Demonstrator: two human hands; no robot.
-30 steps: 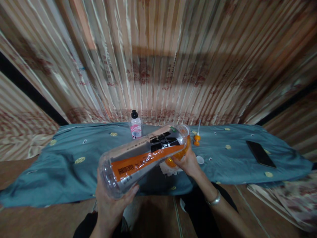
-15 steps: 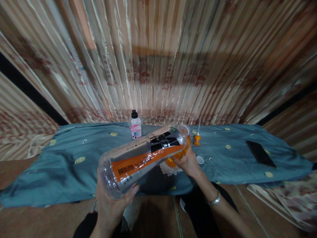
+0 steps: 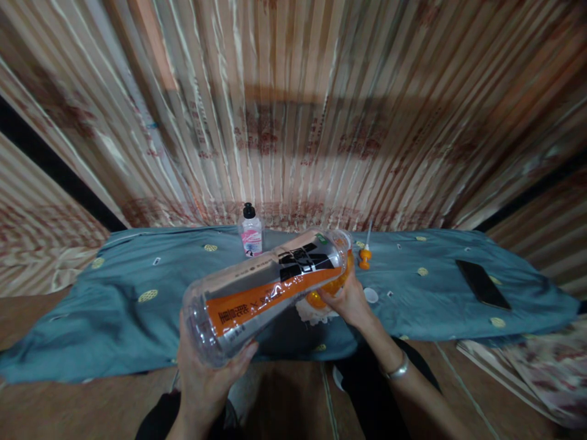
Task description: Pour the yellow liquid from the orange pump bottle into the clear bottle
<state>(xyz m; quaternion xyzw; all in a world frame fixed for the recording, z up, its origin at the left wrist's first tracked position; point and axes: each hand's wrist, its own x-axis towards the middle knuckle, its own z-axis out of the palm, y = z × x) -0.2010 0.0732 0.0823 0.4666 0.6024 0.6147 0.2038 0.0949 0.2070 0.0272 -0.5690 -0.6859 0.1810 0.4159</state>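
I hold a large clear plastic bottle (image 3: 266, 290) with an orange, grey and black label, tipped on its side with the neck pointing away. My left hand (image 3: 206, 373) cups its base from below, fingers closed round it. My right hand (image 3: 351, 299) grips the neck end, where a little orange liquid (image 3: 337, 284) has pooled. Under the neck lies a crumpled white thing (image 3: 306, 313) on the blue cloth (image 3: 114, 305). A silver bracelet (image 3: 397, 370) is on my right wrist.
On the blue cloth stand a small bottle with a pink label and black cap (image 3: 251, 231), an orange nozzle with a white tube (image 3: 365, 253), a white cap (image 3: 370, 296) and a black phone (image 3: 482, 284) at the right. Striped curtains hang behind.
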